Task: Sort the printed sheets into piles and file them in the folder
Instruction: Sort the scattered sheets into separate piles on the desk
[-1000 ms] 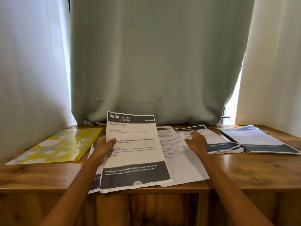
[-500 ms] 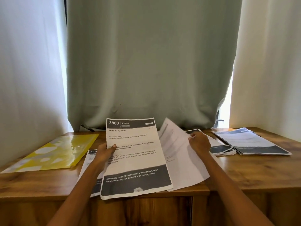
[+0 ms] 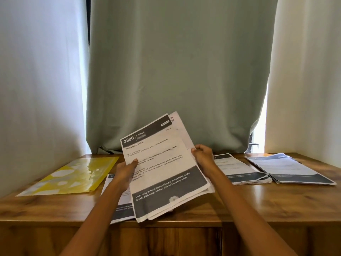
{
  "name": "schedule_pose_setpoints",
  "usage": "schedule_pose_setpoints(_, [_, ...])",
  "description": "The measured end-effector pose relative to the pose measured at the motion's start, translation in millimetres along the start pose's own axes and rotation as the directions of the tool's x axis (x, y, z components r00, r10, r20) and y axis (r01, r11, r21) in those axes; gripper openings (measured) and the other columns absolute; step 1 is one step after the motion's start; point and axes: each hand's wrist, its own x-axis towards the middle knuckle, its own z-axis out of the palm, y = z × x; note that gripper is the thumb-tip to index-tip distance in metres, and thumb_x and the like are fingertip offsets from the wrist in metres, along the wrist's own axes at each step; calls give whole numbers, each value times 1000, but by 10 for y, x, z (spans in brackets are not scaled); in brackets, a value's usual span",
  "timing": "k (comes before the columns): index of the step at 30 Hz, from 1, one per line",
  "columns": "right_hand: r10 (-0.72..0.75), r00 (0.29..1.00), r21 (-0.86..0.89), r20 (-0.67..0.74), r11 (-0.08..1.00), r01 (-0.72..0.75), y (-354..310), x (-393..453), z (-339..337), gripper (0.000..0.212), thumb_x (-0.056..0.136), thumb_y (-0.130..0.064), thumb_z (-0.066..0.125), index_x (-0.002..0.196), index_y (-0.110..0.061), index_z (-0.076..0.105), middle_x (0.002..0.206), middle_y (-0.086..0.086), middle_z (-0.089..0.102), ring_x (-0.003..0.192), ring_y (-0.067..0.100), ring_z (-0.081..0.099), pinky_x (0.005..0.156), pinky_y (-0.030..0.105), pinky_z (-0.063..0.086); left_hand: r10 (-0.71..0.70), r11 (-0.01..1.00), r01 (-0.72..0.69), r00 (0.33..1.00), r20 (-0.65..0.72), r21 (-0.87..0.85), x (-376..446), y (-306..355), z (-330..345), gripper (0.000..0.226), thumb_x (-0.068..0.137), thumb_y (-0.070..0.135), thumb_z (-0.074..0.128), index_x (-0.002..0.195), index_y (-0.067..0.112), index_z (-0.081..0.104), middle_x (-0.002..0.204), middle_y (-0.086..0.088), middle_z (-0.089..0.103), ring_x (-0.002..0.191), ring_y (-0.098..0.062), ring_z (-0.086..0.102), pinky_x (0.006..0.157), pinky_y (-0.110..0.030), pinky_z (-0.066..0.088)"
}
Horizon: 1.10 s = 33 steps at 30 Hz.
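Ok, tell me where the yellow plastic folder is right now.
In the head view the yellow plastic folder lies flat at the left end of the wooden table, left of the left hand and apart from it.

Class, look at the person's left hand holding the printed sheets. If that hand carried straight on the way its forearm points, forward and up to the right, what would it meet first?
The left hand already grips the held sheets, so those come first. Behind them probably the green curtain, though depth is unclear.

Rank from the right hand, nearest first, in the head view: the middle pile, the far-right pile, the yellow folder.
From the right hand:
1. Middle pile, just to its right.
2. Far-right pile, further right, near the table's end.
3. Yellow folder, far across on the left.
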Motion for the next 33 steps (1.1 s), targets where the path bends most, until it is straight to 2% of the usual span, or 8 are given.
schedule_pose_setpoints(5, [1,969,7,247,1000,-2,-98,-188,483,18,98,-22,46,90,-11,58,84,8,64,69,16,58,60,23,46,66,997,-62,993,-103,46,-80,63,-359,19,94,10,53,113,5,54,87,-14,63,65,-24,61,61,-32,49])
schedule_pose_setpoints(7, [21,961,15,274,1000,-26,-22,-191,607,23,99,-26,44,89,-11,59,83,9,64,66,17,57,60,24,48,133,984,-102,964,-229,143,-45,82,-670,25,94,8,53,116,-5,54,92,-26,63,62,-26,61,52,-26,46])
schedule_pose_setpoints(10, [38,986,-146,162,989,-14,196,-103,740,13,95,-22,53,87,-15,59,89,11,66,64,18,62,64,28,54,128,969,-33,914,-384,244,39,114,-1200,32,92,10,56,119,-8,52,117,-34,57,100,-44,59,80,-43,51])
schedule_pose_setpoints(12, [37,995,-386,89,922,0,346,-61,811,10,92,-24,58,84,-18,59,93,9,66,75,21,65,74,31,57,107,951,30,901,-421,307,45,115,-1470,33,91,10,58,118,-7,51,116,-28,59,94,-42,60,84,-44,50])
schedule_pose_setpoints(17, [51,988,-641,143,766,53,538,-168,1077,30,87,-34,64,110,-16,55,112,4,62,97,20,60,78,27,47,51,911,129,907,-418,392,35,-22,-1764,22,93,8,56,109,-7,53,80,-18,59,58,-24,51,42,-24,45])
schedule_pose_setpoints(23, [62,982,-738,178,669,92,620,-186,1329,53,80,-37,71,123,-15,48,125,5,57,110,22,58,84,27,47,76,932,46,945,-318,359,110,-229,-1673,3,90,0,56,89,-3,55,71,-14,61,59,-22,51,43,-23,47])
schedule_pose_setpoints(29, [82,992,-669,99,743,5,765,-121,1282,33,81,-30,72,107,-15,59,114,5,63,100,22,62,79,27,49,64,981,-11,961,-268,194,155,-282,-1682,13,90,2,57,77,4,55,70,-10,56,59,-23,51,51,-30,47])
schedule_pose_setpoints(33, [27,998,-623,51,782,11,775,-114,1217,23,82,-28,71,97,-13,62,103,5,66,90,21,63,67,23,42,91,986,-52,962,-259,155,150,-292,-1672,5,91,5,57,86,3,57,77,-11,60,66,-22,55,56,-29,50])
